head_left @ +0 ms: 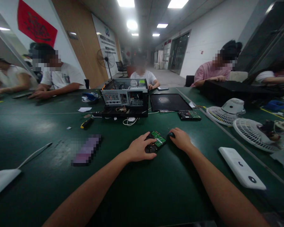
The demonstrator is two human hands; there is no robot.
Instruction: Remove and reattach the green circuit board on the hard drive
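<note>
My left hand [142,147] lies over a hard drive [159,140], thumb and fingers spread across it and holding it on the green table. The drive's green circuit board faces up, and its near-left part is hidden under my fingers. To the right of the drive, apart from it, my right hand [181,139] is closed round a small dark, rounded object [172,134] with a bluish tint. Most of that object is hidden in the fingers, so its kind cannot be made out. A second hard drive [189,115] lies farther back, beyond my right hand.
An opened computer case [125,96] stands ahead, beside a flat black panel [170,102]. A yellow-and-black screwdriver [86,123] and a blurred purple rectangle [87,150] lie left. White fan grilles [251,134] and a white power bank [241,168] are right. Several people sit around the table.
</note>
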